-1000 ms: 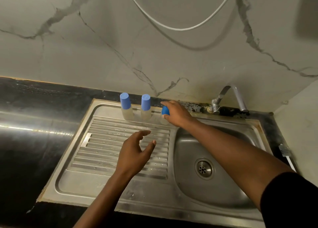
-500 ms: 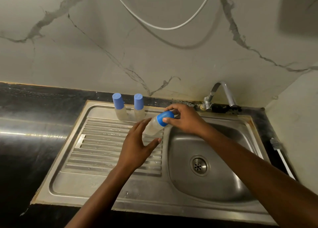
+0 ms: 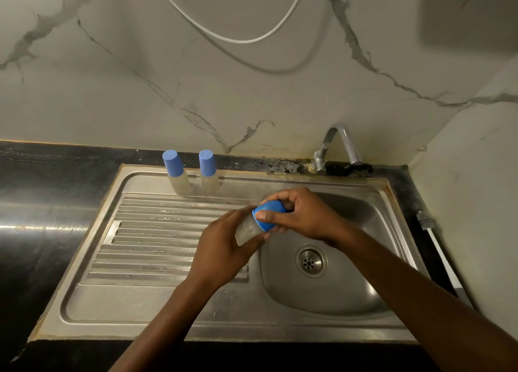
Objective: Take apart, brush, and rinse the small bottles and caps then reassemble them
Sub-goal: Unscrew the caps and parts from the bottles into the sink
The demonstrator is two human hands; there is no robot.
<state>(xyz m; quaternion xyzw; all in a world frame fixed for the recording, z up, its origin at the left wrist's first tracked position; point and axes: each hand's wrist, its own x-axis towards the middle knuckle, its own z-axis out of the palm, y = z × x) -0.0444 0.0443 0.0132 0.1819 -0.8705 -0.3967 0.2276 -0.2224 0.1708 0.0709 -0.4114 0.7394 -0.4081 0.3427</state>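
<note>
Both hands closed on one small bottle (image 3: pixel 247 228). The left hand (image 3: pixel 224 248) wrapped its thumb and fingers round the clear body from below, and the right hand (image 3: pixel 304 217) pinched the blue cap (image 3: pixel 268 214) between thumb and fingertips. The bottle lay tilted, cap end up and to the right, and was held in the air over the line where the ribbed drainboard (image 3: pixel 157 231) met the basin (image 3: pixel 350 301) of a steel sink (image 3: pixel 196 326).

The basin opened to the right of the grip and below it, and its drain (image 3: pixel 309 261) sat beneath the right wrist. The drainboard stretched away to the left of the grip as far as the sink's raised rim. Two capped bottles (image 3: pixel 175 175) (image 3: pixel 208 174) stood upright side by side behind the grip and to its left, near the sink's rear rim and well apart from both hands.

A curved tap (image 3: pixel 340 144) rose at the back rim, behind and to the right of the grip. A long-handled brush (image 3: pixel 440 254) lay far to the right, beyond the sink's right rim, on the narrow black counter (image 3: pixel 42 203) along the side wall. The same counter ran wide past the sink's left edge. A white cable (image 3: pixel 238 39) looped across the marble-patterned wall (image 3: pixel 112 105) high above the hands.
</note>
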